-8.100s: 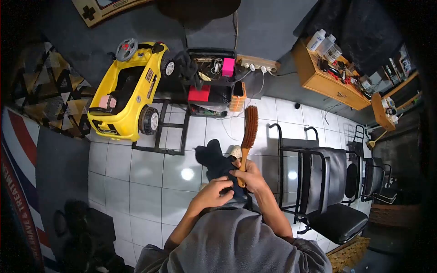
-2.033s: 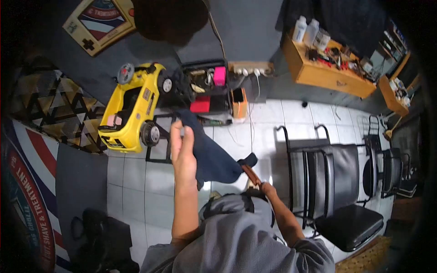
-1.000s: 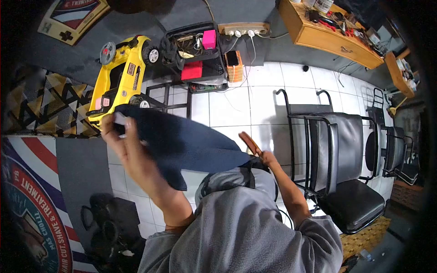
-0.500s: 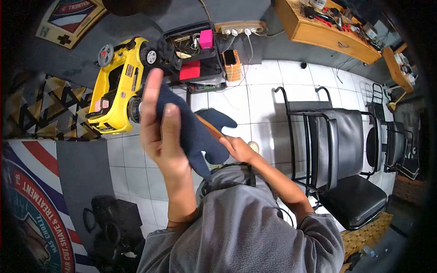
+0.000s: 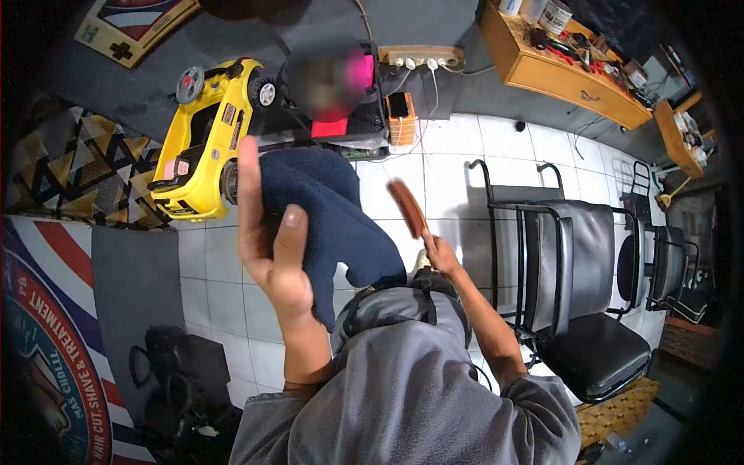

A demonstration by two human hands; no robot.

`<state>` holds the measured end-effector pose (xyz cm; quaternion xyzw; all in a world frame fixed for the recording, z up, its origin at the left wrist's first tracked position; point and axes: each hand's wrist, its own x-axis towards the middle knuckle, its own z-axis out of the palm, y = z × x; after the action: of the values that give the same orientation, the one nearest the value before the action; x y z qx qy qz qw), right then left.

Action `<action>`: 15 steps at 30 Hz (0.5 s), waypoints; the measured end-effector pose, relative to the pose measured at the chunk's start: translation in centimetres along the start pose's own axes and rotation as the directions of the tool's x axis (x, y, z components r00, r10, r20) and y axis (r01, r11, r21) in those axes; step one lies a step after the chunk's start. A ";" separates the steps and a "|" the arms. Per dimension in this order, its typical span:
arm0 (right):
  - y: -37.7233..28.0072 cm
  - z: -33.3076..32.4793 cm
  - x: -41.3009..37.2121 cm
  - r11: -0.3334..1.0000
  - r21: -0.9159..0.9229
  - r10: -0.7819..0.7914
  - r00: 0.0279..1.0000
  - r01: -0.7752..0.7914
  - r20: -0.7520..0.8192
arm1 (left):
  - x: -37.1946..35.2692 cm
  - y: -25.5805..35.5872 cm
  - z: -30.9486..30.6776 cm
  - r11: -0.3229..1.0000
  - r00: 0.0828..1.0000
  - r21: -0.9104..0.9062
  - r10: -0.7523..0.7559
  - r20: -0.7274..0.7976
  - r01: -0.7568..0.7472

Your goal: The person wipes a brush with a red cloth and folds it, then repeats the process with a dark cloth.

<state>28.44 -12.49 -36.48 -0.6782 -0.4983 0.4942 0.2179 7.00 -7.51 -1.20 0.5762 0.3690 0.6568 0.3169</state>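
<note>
A dark navy cloth item (image 5: pixel 333 225), floppy and irregular in outline, hangs from my left hand (image 5: pixel 283 263) in front of my lap. The thumb and index finger of that hand point up along the cloth's left edge; its other fingers are hidden behind the fabric. My right hand (image 5: pixel 440 254) grips the lower end of a brown wooden brush (image 5: pixel 407 208), tilted and slightly blurred. A gap of white floor shows between brush and cloth.
A yellow toy car (image 5: pixel 205 147) stands at left beside a black toolbox (image 5: pixel 374 143). A phone (image 5: pixel 398 104) rests on an orange-striped box (image 5: pixel 401 130). Black padded chairs (image 5: pixel 585 248) stand at right, below a wooden drawer table (image 5: pixel 573 81). A blurred oval covers part of the toolbox.
The brush has come away from the cloth to the right, in my right hand. The cloth has swung round and hangs lower and wider from my left hand.
</note>
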 end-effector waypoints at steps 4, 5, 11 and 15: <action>-16.7 -4.3 -7.6 0.699 0.713 -0.209 0.967 0.042 0.148 | -0.7 0.2 1.8 0.991 0.986 -0.014 -0.132 0.099 0.134; -18.8 -4.4 -9.0 0.717 0.683 -0.313 0.940 0.140 0.136 | -0.8 -0.2 2.3 0.989 0.984 -0.030 -0.141 0.111 0.146; -14.8 0.8 -4.2 0.764 0.238 -0.630 0.772 0.599 0.081 | -0.1 1.3 2.8 0.998 0.996 0.025 -0.060 -0.062 0.062; -3.0 2.7 -0.4 0.825 -0.552 0.089 0.937 0.121 0.338 | 1.1 2.2 1.5 0.975 0.944 -0.110 0.153 -0.292 -0.192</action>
<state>24.66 -12.14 -35.06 -0.6092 -0.6583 0.4350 -0.0800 8.40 -7.55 1.37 0.4838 0.3127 0.7811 0.2410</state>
